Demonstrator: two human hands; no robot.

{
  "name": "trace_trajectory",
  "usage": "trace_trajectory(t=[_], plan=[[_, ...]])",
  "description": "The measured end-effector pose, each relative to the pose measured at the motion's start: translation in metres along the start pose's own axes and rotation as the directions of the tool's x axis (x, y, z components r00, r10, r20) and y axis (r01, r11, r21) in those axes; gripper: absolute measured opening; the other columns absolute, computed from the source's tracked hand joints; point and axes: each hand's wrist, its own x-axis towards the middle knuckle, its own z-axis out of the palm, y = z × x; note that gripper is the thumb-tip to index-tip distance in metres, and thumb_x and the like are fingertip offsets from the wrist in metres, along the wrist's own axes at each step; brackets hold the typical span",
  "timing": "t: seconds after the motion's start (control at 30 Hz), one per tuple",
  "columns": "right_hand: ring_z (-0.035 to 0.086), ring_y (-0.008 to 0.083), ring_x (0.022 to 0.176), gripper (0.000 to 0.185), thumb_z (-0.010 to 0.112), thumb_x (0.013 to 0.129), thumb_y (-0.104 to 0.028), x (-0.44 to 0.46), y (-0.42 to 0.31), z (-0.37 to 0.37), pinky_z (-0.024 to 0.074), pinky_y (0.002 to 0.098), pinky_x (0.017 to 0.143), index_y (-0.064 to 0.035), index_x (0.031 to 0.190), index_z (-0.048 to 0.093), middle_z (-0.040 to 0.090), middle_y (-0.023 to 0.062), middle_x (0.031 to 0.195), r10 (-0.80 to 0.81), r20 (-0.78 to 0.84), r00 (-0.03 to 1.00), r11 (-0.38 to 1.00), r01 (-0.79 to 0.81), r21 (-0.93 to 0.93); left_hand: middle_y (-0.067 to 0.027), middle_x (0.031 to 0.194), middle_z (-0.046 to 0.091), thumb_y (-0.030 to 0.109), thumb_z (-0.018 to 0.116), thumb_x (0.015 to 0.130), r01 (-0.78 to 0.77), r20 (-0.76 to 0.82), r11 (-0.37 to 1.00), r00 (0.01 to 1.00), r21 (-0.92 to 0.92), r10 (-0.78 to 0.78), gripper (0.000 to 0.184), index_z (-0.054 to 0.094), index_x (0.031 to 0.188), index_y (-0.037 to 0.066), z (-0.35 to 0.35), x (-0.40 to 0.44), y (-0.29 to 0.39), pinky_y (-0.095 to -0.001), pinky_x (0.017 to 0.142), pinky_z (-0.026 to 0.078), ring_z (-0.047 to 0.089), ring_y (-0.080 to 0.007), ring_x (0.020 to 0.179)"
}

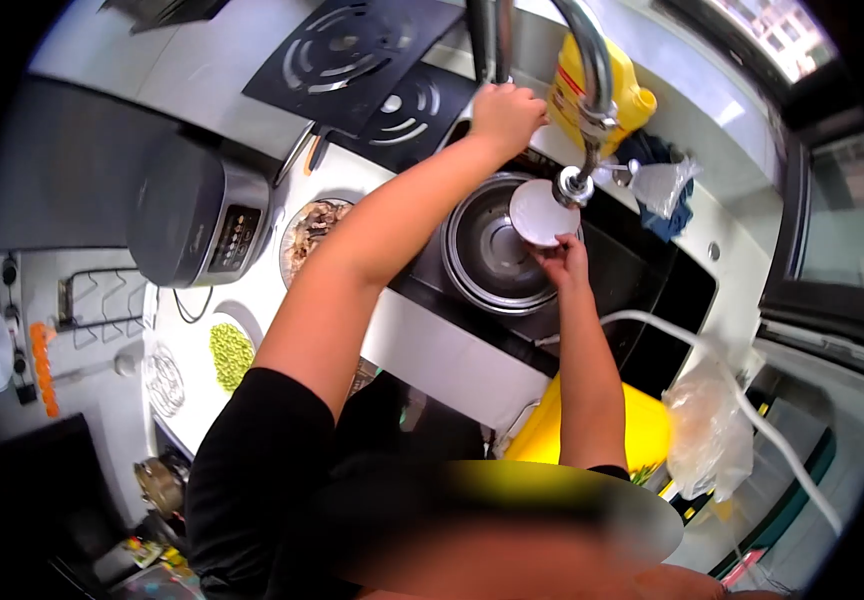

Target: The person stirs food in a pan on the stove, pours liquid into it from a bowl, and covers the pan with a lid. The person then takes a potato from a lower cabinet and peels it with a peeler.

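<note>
My left hand [509, 118] reaches to the far side of the sink, its fingers curled at the base of the metal faucet [600, 75]. My right hand [564, 263] grips the near rim of a small white bowl [540, 212]. This bowl is under the faucet's spout, above the right part of a round metal pot [474, 262]. The pot sits in the dark sink [612, 275]. Whether water is running, I cannot tell.
Left of the sink stand a plate of chopped food [314, 232], green beans or peas [231, 356] and a grey cooker [187, 222]. Beyond are dark stove mats [347, 55] and a yellow jug [624, 100]. A white hose [767, 425] crosses the right side.
</note>
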Motion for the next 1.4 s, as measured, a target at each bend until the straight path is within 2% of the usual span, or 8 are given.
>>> trace_trajectory(t=[0.27, 0.43, 0.57, 0.77, 0.9, 1.0, 1.27, 1.4], plan=[[0.036, 0.0403, 0.118, 0.061, 0.049, 0.067, -0.006, -0.07, 0.0, 0.006, 0.0289, 0.0572, 0.099, 0.0003, 0.126, 0.034, 0.039, 0.0225, 0.126, 0.084, 0.014, 0.996, 0.996, -0.085, 0.031, -0.0087, 0.088, 0.054, 0.036, 0.06, 0.07, 0.357, 0.125, 0.881, 0.934, -0.311, -0.334, 0.028, 0.06, 0.089, 0.016, -0.064, -0.071, 0.037, -0.0395, 0.065, 0.048, 0.057, -0.0265, 0.08], [0.042, 0.0368, 0.114, 0.061, 0.051, 0.068, -0.008, -0.147, 0.028, 0.013, 0.0296, 0.0569, 0.098, -0.0027, 0.127, 0.037, 0.045, 0.0184, 0.124, -0.019, 0.176, 0.984, 0.994, 0.038, -0.103, -0.0073, 0.092, 0.055, 0.031, 0.058, 0.078, 0.466, 0.539, 0.791, 0.816, -0.396, -0.211, 0.023, 0.06, 0.096, 0.016, -0.205, -0.261, 0.021, -0.04, 0.07, 0.046, 0.057, -0.027, 0.085], [0.04, 0.0372, 0.116, 0.06, 0.054, 0.07, -0.01, -0.232, 0.078, 0.028, 0.0282, 0.0538, 0.101, 0.0034, 0.126, 0.035, 0.042, 0.0207, 0.126, -0.012, 0.362, 0.932, 0.982, 0.08, -0.173, -0.0057, 0.091, 0.058, 0.026, 0.059, 0.081, 0.634, 0.429, 0.637, 0.771, -0.439, -0.471, 0.02, 0.061, 0.095, 0.013, -0.359, -0.462, 0.019, -0.0349, 0.069, 0.047, 0.059, -0.023, 0.08], [0.046, 0.0386, 0.109, 0.059, 0.054, 0.072, -0.011, -0.326, 0.197, 0.053, 0.0336, 0.052, 0.098, 0.0051, 0.125, 0.035, 0.047, 0.0217, 0.12, 0.183, 0.475, 0.861, 0.917, 0.026, -0.399, -0.0098, 0.091, 0.062, 0.023, 0.06, 0.082, 0.938, -0.009, 0.095, 0.098, -0.334, -0.995, 0.021, 0.063, 0.097, 0.008, -0.54, -0.776, 0.121, -0.0289, 0.071, 0.048, 0.061, -0.0184, 0.081], [0.045, 0.038, 0.109, 0.058, 0.054, 0.072, -0.011, -0.404, 0.319, 0.075, 0.0332, 0.0542, 0.097, 0.0034, 0.125, 0.036, 0.045, 0.0218, 0.122, 0.416, 0.464, 0.782, 0.858, -0.169, -0.485, -0.0088, 0.084, 0.064, 0.022, 0.06, 0.081, 0.821, -0.303, -0.266, -0.457, -0.505, -0.836, 0.019, 0.064, 0.092, 0.007, -0.616, -0.959, 0.227, -0.0301, 0.068, 0.047, 0.061, -0.0194, 0.075], [0.039, 0.036, 0.116, 0.059, 0.054, 0.072, -0.012, -0.478, 0.426, 0.083, 0.032, 0.054, 0.098, -0.0019, 0.127, 0.037, 0.042, 0.0195, 0.126, 0.634, 0.442, 0.635, 0.743, -0.342, -0.575, -0.0073, 0.077, 0.061, 0.018, 0.06, 0.081, 0.777, -0.475, -0.321, -0.598, -0.542, -0.646, 0.016, 0.063, 0.093, 0.008, -0.673, -1.047, 0.271, -0.0276, 0.063, 0.044, 0.055, -0.0153, 0.068], [0.042, 0.0378, 0.115, 0.058, 0.055, 0.069, -0.012, -0.611, 0.676, 0.093, 0.0384, 0.0589, 0.09, -0.0101, 0.125, 0.041, 0.043, 0.0148, 0.127, 0.918, 0.241, 0.315, 0.351, -0.363, -0.863, -0.0098, 0.102, 0.058, 0.022, 0.058, 0.079, 0.922, -0.881, -0.383, -0.138, 0.052, -0.453, 0.024, 0.061, 0.099, 0.01, -0.863, -1.194, 0.235, -0.0369, 0.084, 0.042, 0.052, -0.0296, 0.098], [0.044, 0.0391, 0.114, 0.061, 0.054, 0.067, -0.015, -0.668, 0.788, 0.089, 0.0415, 0.0588, 0.086, -0.008, 0.126, 0.037, 0.044, 0.0163, 0.126, 0.976, 0.137, 0.17, 0.184, -0.31, -0.933, -0.0081, 0.109, 0.056, 0.023, 0.06, 0.077, 0.816, -0.811, -0.552, -0.2, 0.173, -0.549, 0.028, 0.059, 0.102, 0.012, -0.934, -1.268, 0.206, -0.038, 0.085, 0.042, 0.051, -0.0286, 0.101]])
